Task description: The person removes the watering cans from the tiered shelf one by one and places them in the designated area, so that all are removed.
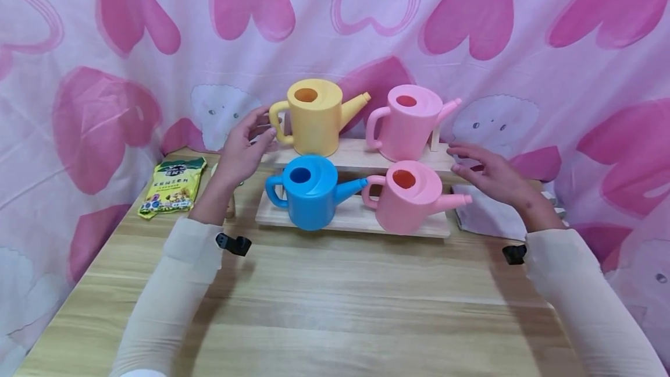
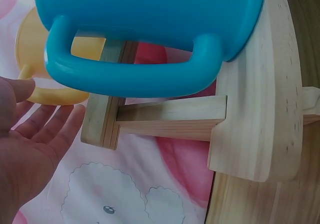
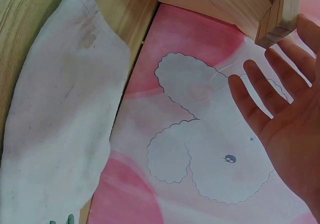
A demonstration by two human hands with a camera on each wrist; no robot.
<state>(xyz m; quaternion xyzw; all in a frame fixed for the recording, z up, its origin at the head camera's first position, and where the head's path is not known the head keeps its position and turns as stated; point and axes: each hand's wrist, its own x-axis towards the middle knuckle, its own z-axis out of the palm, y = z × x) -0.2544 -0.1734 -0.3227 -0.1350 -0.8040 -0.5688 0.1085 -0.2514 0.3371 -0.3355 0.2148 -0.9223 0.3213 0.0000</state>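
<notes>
On a two-step wooden stand (image 1: 348,224) sit toy-like watering cans. The upper step bears a yellow watering can (image 1: 316,127) and a pink watering can (image 1: 408,130). Below them are a blue watering can (image 1: 312,202) and another pink watering can (image 1: 403,208). My left hand (image 1: 245,145) is at the yellow can's handle, its fingers loosely extended; in the left wrist view the fingertips reach right by that handle (image 2: 60,96). At the upper step's right end is my right hand (image 1: 489,172), fingers spread. Its fingertips are close by the wooden end (image 3: 280,19) in the right wrist view.
A yellow-green packet (image 1: 175,186) lies on the table (image 1: 335,307) at the left. A small wooden-handled item (image 1: 231,205) is partly hidden behind my left forearm. Right of the stand lies a folded whitish cloth (image 1: 489,217). A pink heart-patterned curtain (image 1: 314,34) hangs behind.
</notes>
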